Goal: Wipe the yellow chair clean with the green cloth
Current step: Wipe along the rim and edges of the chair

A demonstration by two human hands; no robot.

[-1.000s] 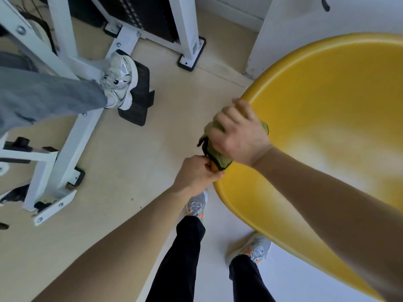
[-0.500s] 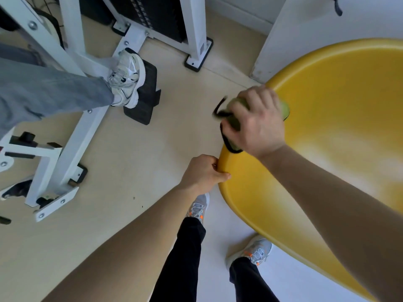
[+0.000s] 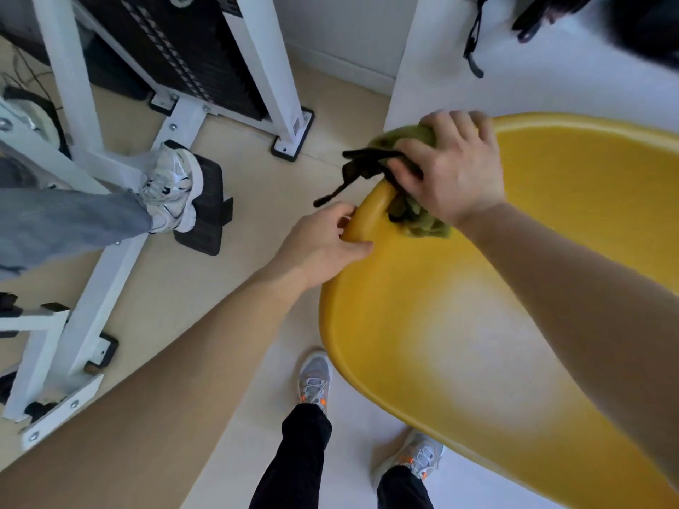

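Note:
The yellow chair fills the right half of the view, its smooth shell curving up to a rim at the left. My right hand grips the bunched green cloth with its black trim and presses it onto the chair's upper left rim. Part of the cloth is hidden under my fingers. My left hand holds the chair's edge just below the cloth, thumb on the inside and fingers curled round the outside.
A white metal exercise frame with a black weight stack stands at the left. Another person's leg and white shoe rest on its black footplate. My own feet stand on the pale floor below the chair. A white wall corner is behind.
My right hand has slid the cloth up and along the chair rim, away from me. My left hand kept its hold on the edge. The view has shifted so more of the chair shows.

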